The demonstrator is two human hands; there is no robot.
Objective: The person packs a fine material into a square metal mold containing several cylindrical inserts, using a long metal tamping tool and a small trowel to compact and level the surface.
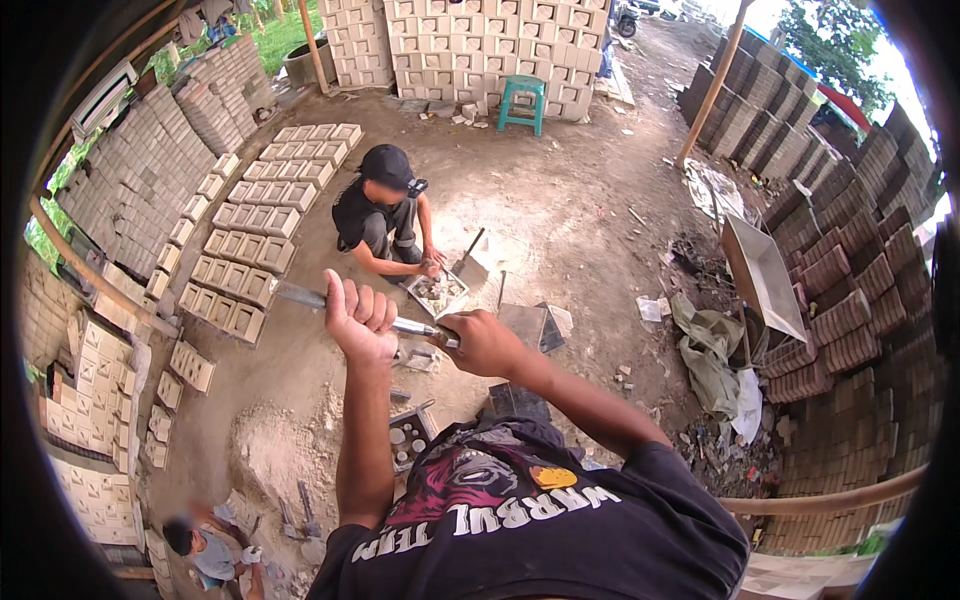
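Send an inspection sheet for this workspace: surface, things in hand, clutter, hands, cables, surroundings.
Surface: dirt ground, small debris scattered over it.
Things in hand: one metal bar, slanting across the view.
Clutter: pale powder heap; crumpled grey-green tarp at right.
Hands: left hand and right hand both closed around the bar.
Cables: nothing seen.
Surroundings: crouching co-worker ahead, another person lower left; block stacks both sides; teal stool.

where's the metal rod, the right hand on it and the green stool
Metal rod (414, 327): head view, bare middle stretch of the shaft
Right hand (487, 342): head view, back of the hand
Green stool (525, 85): head view, the seat
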